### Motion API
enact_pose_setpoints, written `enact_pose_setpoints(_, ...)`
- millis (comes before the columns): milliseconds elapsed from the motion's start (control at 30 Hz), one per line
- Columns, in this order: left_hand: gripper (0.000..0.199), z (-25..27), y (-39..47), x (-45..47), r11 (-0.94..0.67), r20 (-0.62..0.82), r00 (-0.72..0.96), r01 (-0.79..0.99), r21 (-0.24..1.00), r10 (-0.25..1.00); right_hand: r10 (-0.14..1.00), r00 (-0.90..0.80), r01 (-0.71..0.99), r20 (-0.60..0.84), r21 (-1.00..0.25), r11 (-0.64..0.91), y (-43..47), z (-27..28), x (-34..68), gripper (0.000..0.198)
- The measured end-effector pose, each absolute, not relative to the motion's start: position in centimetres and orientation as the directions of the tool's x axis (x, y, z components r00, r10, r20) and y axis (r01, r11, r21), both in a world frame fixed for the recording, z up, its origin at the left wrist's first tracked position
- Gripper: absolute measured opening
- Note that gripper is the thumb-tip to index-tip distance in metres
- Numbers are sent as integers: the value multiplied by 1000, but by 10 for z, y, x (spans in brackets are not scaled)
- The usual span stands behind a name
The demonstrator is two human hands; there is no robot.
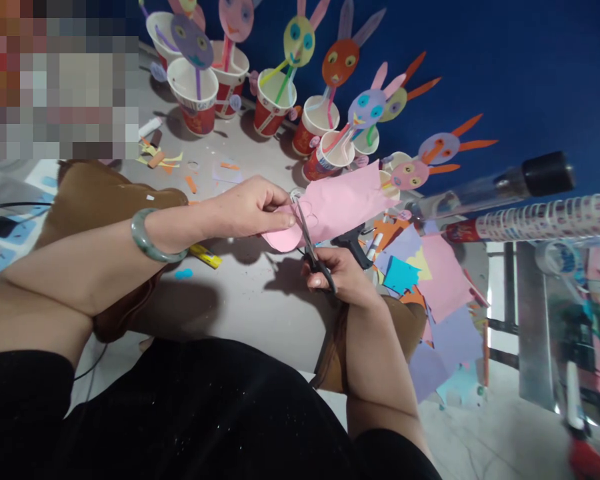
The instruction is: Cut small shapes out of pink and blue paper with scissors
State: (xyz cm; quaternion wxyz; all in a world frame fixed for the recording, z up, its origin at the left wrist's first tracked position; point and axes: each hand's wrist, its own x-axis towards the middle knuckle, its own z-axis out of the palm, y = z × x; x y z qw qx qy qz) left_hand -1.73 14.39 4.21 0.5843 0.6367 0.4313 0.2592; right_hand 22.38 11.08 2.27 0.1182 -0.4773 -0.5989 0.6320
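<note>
My left hand (260,207) pinches a sheet of pink paper (350,197) near its left end, above the table. A rounded lobe of the sheet hangs below those fingers, and small outlines are drawn beside them. My right hand (343,273) grips black-handled scissors (307,237), fingers in the loops. The blades point up and away from me and meet the paper close to my left thumb; whether they are parted is hard to make out. A green bangle (153,237) circles my left wrist.
Behind stand several red paper cups (275,107) with paper rabbit heads on stems. Coloured paper sheets (443,280) overlap at right, near a black glue gun (355,243). Stacked cups (540,217) lie far right. Paper scraps (190,183) and a yellow tool (206,256) lie left.
</note>
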Motion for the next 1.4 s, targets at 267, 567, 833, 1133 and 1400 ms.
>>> enact_pose_setpoints(267, 17, 45, 142, -16, 81, -194, 485, 244, 966, 853, 725, -514, 434, -458, -868, -241, 111, 22, 224, 70)
enact_pose_setpoints(567, 15, 47, 142, -15, 92, -195, 484, 229, 969, 853, 730, -516, 429, -448, -873, -233, 111, 24, 221, 71)
enact_pose_setpoints(833, 14, 46, 142, -15, 85, -186, 486, 222, 971, 854, 732, -523, 383, -436, -888, -255, 109, 25, 220, 73)
enact_pose_setpoints(1133, 9, 39, 145, -16, 47, -160, 518, 224, 973, 840, 738, -526, 365, -424, -895, -254, 110, 22, 221, 67)
enact_pose_setpoints(1400, 12, 39, 144, -19, 60, -159, 514, 204, 977, 843, 740, -508, 334, -441, -893, -302, 109, 20, 223, 64)
